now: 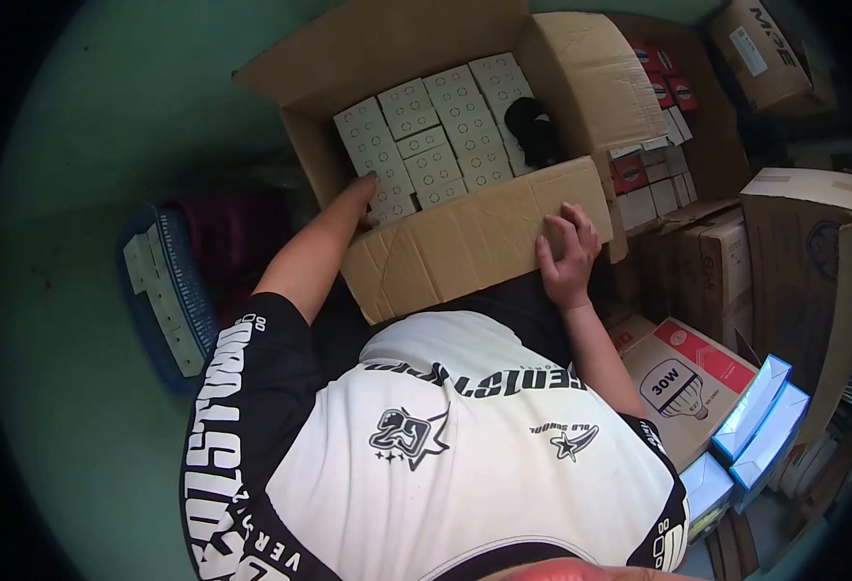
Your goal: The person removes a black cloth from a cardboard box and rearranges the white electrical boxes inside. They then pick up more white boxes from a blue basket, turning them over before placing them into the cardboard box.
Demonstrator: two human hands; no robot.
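- The small white boxes [445, 126] are packed upright in tight rows inside an open carton [581, 77], and only their tops are seen.
- A black object [534, 131] lies among them at the right side of the carton; what it is cannot be told.
- The left hand [366, 194] is put into the near left corner of the carton, and its fingertips are laid on the tops of the boxes there.
- Whether 1 box is already closed between these fingers cannot be told, because the fingertips are partly hidden by the carton wall.
- The right hand [566, 254] is laid on the near flap [455, 247], which is folded outward. Its fingers are bent loosely against the cardboard and nothing is enclosed by them.
- The nearest boxes are directly under the left fingertips, while the other rows run away from that hand toward the far wall and are well apart from the right hand.
- As a judgement: since the rows are tight, 1 box is best pinched at its 2 free sides and lifted straight up, so the neighbours are not dragged. The flap is best kept pressed down, so the carton is not moved.
- A blue basket [179, 310] holding similar boxes stands to the left, and red and white packs [650, 169] are stacked to the right.
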